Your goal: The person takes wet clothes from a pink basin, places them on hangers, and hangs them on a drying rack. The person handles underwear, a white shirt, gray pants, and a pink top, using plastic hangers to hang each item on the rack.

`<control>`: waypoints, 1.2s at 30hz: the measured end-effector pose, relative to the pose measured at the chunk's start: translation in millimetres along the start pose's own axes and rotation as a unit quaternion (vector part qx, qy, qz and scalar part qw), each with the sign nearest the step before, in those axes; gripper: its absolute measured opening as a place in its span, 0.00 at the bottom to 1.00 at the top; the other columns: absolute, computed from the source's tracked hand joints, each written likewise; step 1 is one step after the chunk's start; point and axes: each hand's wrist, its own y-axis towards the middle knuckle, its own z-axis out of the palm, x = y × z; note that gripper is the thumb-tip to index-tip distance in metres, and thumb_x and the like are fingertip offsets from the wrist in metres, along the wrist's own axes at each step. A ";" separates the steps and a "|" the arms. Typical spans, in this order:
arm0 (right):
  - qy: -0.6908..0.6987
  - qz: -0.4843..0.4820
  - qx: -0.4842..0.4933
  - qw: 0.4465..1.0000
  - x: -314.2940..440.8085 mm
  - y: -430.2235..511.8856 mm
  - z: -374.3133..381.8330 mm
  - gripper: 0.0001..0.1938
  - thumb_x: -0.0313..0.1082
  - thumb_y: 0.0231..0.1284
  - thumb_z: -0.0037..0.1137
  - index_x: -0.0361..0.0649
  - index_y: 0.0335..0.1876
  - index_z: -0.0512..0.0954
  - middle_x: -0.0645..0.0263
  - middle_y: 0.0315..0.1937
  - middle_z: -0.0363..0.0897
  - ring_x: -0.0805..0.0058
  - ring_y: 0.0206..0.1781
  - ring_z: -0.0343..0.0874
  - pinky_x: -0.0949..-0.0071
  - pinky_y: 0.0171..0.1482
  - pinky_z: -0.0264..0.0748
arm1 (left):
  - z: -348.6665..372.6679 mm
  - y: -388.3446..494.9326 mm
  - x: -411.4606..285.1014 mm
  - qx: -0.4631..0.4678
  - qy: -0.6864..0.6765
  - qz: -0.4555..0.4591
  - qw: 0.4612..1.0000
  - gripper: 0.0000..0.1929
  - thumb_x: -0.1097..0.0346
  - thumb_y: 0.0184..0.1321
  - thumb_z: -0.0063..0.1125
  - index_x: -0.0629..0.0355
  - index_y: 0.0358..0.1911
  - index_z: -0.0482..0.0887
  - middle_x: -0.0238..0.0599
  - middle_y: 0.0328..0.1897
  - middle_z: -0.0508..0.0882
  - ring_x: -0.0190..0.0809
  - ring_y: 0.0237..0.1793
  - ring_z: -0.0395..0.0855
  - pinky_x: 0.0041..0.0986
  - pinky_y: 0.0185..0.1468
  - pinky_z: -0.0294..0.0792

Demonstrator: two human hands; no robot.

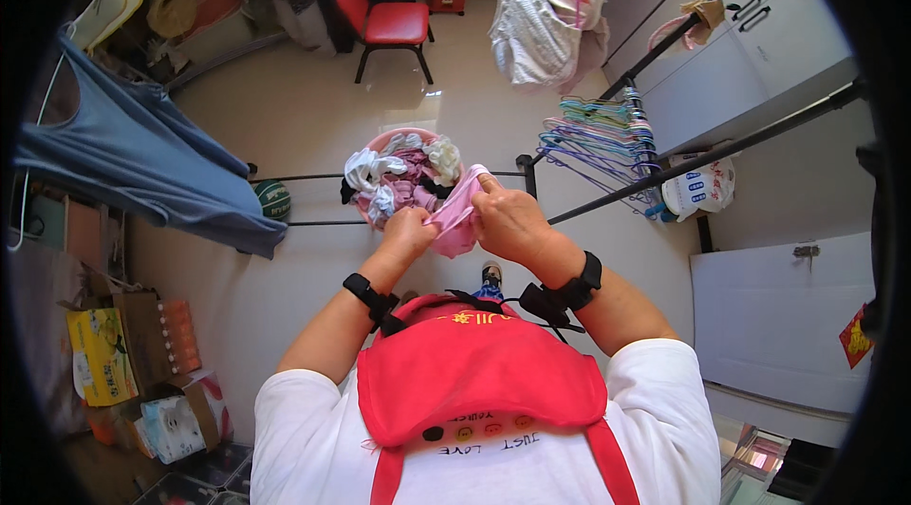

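Note:
A small pink cloth garment (455, 238) hangs between my two hands, its upper edge stretched between them. My left hand (409, 234) grips one side of it, and my right hand (509, 217) pinches the other side, a little higher in the picture. Just beyond my hands stands a round pink basket (407, 131), heaped with crumpled clothes (409, 170) in white, mauve, cream and black. The garment partly overlaps the near right side of the basket. What kind of garment it is, I cannot tell.
A black metal rack (612, 186) holds many coloured hangers (594, 131) on the right. A blue garment (164, 156) hangs at left, near a green ball (272, 199). Light clothes (544, 21) hang ahead, beside a red chair (395, 24). Boxes (107, 355) stand lower left.

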 end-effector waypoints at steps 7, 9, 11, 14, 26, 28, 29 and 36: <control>-0.057 0.028 0.080 0.995 -62.1 -7.4 -56.1 0.06 0.27 0.38 0.56 0.38 0.26 0.75 0.55 0.42 0.76 0.58 0.35 0.82 0.66 0.33 0.77 | -43.0 45.3 -44.1 -0.039 -0.050 -0.048 0.997 0.11 0.65 0.53 0.52 0.57 0.38 0.85 0.52 0.34 0.84 0.53 0.39 0.83 0.39 0.43 0.73; -0.030 -0.010 -0.104 0.994 -80.0 -17.1 -84.4 0.06 0.26 0.40 0.55 0.39 0.29 0.75 0.54 0.45 0.75 0.58 0.44 0.79 0.65 0.49 0.73 | -60.8 41.3 -64.3 -0.246 -0.008 0.196 0.949 0.10 0.72 0.57 0.48 0.64 0.38 0.83 0.45 0.33 0.84 0.42 0.37 0.83 0.32 0.44 0.74; -0.053 -0.048 -0.248 0.966 -93.0 -32.5 -105.7 0.08 0.25 0.42 0.54 0.38 0.32 0.76 0.53 0.48 0.75 0.58 0.49 0.77 0.63 0.57 0.68 | -52.3 38.0 -81.4 -0.278 0.047 0.273 0.920 0.11 0.75 0.55 0.49 0.63 0.40 0.83 0.46 0.36 0.83 0.46 0.39 0.82 0.36 0.46 0.73; -0.067 -0.077 0.016 0.995 -98.6 -47.1 -59.2 0.10 0.25 0.50 0.50 0.38 0.39 0.78 0.56 0.45 0.78 0.58 0.46 0.76 0.60 0.57 0.67 | -20.9 26.4 -77.4 -0.042 0.250 0.237 0.938 0.11 0.71 0.51 0.54 0.58 0.37 0.86 0.46 0.35 0.85 0.49 0.37 0.82 0.38 0.42 0.73; 0.061 -0.019 -0.125 0.990 -175.8 -106.0 -26.3 0.06 0.25 0.41 0.59 0.46 0.24 0.74 0.65 0.37 0.78 0.63 0.40 0.77 0.61 0.50 0.67 | -0.7 51.5 -92.9 -0.226 0.000 0.291 0.930 0.09 0.75 0.48 0.53 0.58 0.33 0.84 0.45 0.30 0.84 0.50 0.31 0.83 0.35 0.35 0.74; 0.245 0.003 0.211 0.946 -169.5 -121.9 2.5 0.04 0.28 0.46 0.60 0.42 0.27 0.76 0.61 0.30 0.78 0.69 0.35 0.76 0.69 0.44 0.69 | 31.3 37.0 -82.5 0.227 0.170 0.082 0.955 0.07 0.68 0.46 0.55 0.54 0.29 0.86 0.44 0.29 0.84 0.51 0.32 0.83 0.39 0.38 0.74; 0.392 0.057 0.419 0.817 -171.8 -128.7 12.2 0.04 0.29 0.48 0.60 0.41 0.29 0.77 0.60 0.27 0.78 0.71 0.33 0.75 0.70 0.41 0.69 | 45.1 30.3 -76.3 0.439 0.187 -0.042 0.878 0.07 0.65 0.45 0.55 0.53 0.27 0.86 0.45 0.29 0.84 0.51 0.33 0.83 0.41 0.39 0.74; 0.458 0.195 0.313 0.809 -231.8 -144.9 -16.4 0.12 0.35 0.56 0.59 0.39 0.44 0.79 0.65 0.36 0.82 0.76 0.39 0.76 0.74 0.46 0.72 | 65.6 36.7 -89.7 0.156 -0.156 -0.009 0.975 0.09 0.71 0.51 0.51 0.59 0.32 0.85 0.43 0.34 0.85 0.46 0.36 0.83 0.34 0.45 0.74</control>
